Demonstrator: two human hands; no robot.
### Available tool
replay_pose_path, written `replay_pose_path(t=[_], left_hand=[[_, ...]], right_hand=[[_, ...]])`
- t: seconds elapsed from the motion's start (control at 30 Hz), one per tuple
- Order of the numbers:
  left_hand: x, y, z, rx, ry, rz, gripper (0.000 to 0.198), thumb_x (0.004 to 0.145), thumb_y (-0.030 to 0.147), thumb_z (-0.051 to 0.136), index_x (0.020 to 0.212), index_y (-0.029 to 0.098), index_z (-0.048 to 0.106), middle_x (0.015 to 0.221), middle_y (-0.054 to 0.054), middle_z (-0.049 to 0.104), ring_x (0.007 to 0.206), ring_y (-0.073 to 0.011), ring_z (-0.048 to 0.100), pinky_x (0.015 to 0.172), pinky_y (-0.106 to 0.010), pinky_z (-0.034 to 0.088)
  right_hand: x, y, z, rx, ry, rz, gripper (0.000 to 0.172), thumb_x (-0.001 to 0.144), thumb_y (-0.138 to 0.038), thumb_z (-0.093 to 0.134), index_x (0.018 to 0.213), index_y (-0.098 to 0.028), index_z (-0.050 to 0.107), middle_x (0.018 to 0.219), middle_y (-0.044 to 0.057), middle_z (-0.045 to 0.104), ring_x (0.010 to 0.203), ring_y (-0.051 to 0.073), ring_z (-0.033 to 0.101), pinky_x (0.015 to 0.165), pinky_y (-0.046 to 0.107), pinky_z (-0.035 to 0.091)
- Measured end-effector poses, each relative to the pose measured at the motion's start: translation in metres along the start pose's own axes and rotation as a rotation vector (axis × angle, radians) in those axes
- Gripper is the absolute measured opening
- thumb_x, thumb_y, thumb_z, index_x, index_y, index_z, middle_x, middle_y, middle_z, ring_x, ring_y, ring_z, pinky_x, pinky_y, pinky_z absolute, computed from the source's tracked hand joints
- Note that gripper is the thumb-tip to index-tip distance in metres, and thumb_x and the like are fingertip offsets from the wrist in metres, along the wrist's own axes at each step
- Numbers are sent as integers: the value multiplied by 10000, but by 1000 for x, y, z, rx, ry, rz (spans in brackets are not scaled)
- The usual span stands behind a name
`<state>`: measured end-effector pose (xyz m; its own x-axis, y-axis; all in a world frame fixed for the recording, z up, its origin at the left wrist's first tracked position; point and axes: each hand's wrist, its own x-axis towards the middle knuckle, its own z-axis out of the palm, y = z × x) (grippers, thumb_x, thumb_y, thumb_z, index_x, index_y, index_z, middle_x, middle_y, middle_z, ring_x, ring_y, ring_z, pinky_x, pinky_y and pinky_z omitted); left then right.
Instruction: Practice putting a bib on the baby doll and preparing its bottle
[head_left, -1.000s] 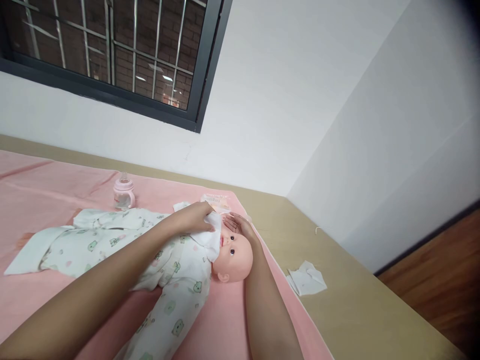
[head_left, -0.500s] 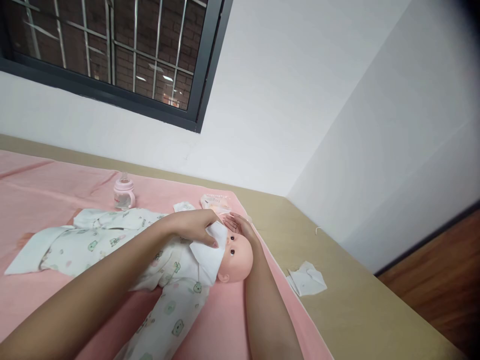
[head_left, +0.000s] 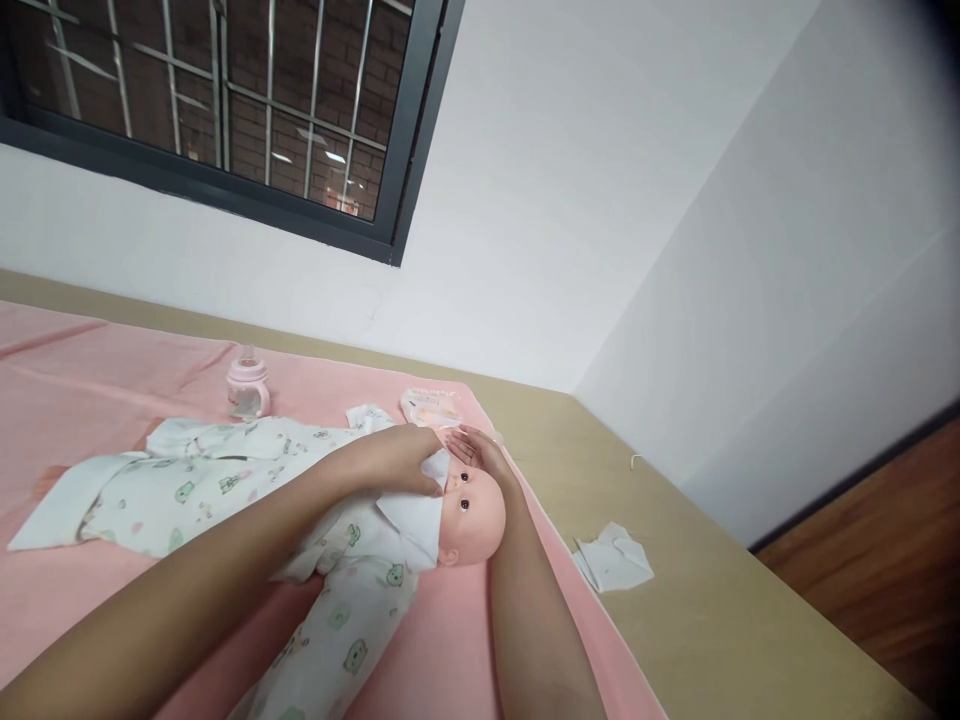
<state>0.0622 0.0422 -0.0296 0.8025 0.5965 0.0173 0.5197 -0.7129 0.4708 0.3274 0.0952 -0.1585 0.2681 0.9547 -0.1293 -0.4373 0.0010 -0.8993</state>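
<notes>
A baby doll [head_left: 472,520] in a white printed romper [head_left: 225,490] lies on a pink cloth [head_left: 90,370], head to the right. My left hand [head_left: 394,458] presses a white wipe [head_left: 416,515] against the doll's mouth and chin, fingers closed on it. My right hand [head_left: 480,455] lies flat on top of the doll's head, fingers stretched out, holding nothing.
A pink baby bottle [head_left: 246,385] stands behind the doll. A pack of wipes [head_left: 431,405] lies near the cloth's far corner. Used white wipes [head_left: 613,557] lie on the tan surface [head_left: 712,620] at right. White walls and a barred window [head_left: 225,100] are beyond.
My left hand has slid the wipe back and forth across the doll's lower face; the wipe now covers the mouth and chin. My right hand stays on the head.
</notes>
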Motion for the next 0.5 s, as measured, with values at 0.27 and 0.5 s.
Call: replay_pose_path(t=[0.27,0.5], left_hand=[[0,-2,-4,15,-1,0,196,747,311,622,678,190,485,705,0,602,694,-195,590,552,-274,330],[2,-4,-7,54,29,-25,169,771,278,622,699,185,499,772,-17,648,757,-205,611,580,-268,345]], right_hand=[[-1,-1,1,-20,-9,-7,127,776,-140,648,899,-153,621,838,85,736,812,179,726,874,311,579],[0,-1,1,-29,1,9,89,803,-140,611,889,-160,625,824,78,737,791,169,723,853,302,587]])
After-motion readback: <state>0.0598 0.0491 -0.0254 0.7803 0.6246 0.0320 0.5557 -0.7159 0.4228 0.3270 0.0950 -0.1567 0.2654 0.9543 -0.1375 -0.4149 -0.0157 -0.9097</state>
